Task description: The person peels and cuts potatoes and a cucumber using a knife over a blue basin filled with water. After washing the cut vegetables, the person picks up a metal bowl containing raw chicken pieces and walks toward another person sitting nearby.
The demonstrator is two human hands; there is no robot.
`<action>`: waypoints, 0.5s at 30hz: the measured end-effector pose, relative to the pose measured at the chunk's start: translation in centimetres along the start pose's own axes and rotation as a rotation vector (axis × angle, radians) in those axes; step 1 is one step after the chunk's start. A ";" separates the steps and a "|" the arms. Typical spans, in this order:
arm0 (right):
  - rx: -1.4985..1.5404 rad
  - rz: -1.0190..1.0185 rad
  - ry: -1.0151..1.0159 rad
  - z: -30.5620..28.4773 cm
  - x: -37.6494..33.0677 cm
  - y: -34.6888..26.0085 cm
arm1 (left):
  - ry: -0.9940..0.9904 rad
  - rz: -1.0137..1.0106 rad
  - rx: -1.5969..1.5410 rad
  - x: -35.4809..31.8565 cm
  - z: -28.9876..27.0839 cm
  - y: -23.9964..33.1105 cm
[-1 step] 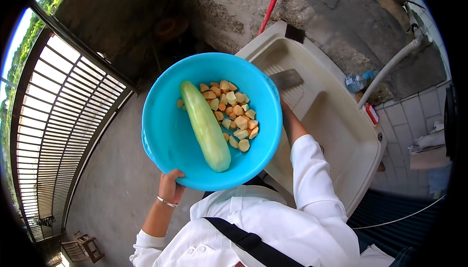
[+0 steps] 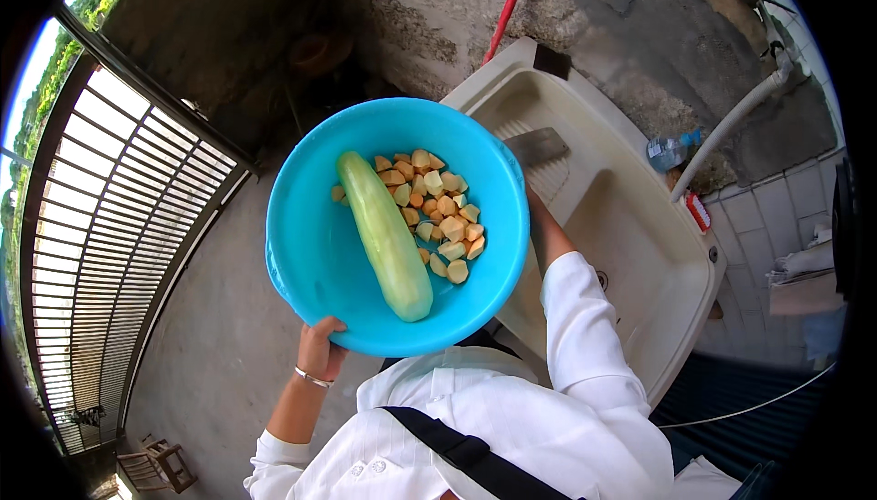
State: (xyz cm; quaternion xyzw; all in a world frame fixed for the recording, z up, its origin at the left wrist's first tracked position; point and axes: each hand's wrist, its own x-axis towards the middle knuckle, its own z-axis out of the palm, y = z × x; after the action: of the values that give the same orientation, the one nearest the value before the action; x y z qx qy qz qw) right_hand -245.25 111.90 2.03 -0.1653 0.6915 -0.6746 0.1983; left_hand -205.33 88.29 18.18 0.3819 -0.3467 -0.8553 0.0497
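A blue plastic basin [image 2: 301, 253] is held in front of my body, tilted open toward me. In it lies a long, peeled, pale green gourd [image 2: 388, 244]. Beside the gourd are many cut chunks [image 2: 452, 228], pale yellow to orange, like a root vegetable. My left hand [image 2: 322, 347] grips the near left rim, its thumb over the edge. On the basin's right side is my right hand [image 2: 537, 212], its fingers hidden behind the wall. A grey flat blade [image 2: 539, 147], like a cleaver's, shows past the rim close to that hand; its handle is hidden, so whether I hold it I cannot tell.
A beige sink [image 2: 658, 317] with a ribbed washboard part stands right of the basin. Behind it are a plastic bottle [image 2: 672, 151], a red brush [image 2: 698, 212] and a grey pipe [image 2: 735, 126]. A barred railing [image 2: 100, 235] runs along the left; a wooden stool [image 2: 157, 465] stands lower left.
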 end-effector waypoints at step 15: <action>-0.078 0.090 0.550 -2.5 -24.6 -15.8 | -0.177 -0.067 0.076 4.3 4.7 1.5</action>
State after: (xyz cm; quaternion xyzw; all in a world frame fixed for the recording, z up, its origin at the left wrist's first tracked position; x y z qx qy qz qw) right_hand -225.77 125.77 19.14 0.0474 0.7514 -0.6576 0.0262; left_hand -211.84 88.29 18.67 0.3178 -0.3689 -0.8731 -0.0242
